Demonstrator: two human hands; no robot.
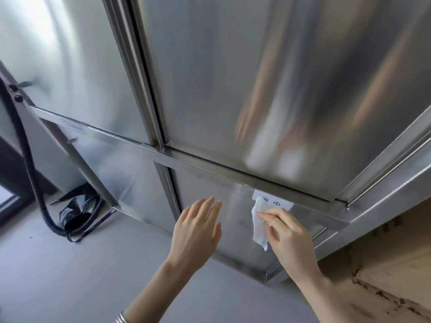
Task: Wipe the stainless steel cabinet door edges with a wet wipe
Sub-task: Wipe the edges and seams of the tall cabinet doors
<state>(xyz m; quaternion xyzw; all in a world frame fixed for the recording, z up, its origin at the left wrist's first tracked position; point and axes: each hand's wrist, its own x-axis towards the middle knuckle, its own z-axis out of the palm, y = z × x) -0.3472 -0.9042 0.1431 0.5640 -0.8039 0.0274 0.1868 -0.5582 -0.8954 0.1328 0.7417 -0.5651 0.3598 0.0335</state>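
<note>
The right hand (289, 231) pinches a white wet wipe (259, 226) against the shiny cabinet door (205, 206) just under a paper label (272, 202), while the left hand (198, 227) rests flat and open beside it.

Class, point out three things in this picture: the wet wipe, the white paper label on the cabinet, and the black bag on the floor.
wet wipe (259, 226): head view, middle of the hanging sheet.
white paper label (275, 202): head view, its printed face.
black bag (77, 212): head view, its crumpled body.

Head view, close, facing cabinet (233, 66)
</note>
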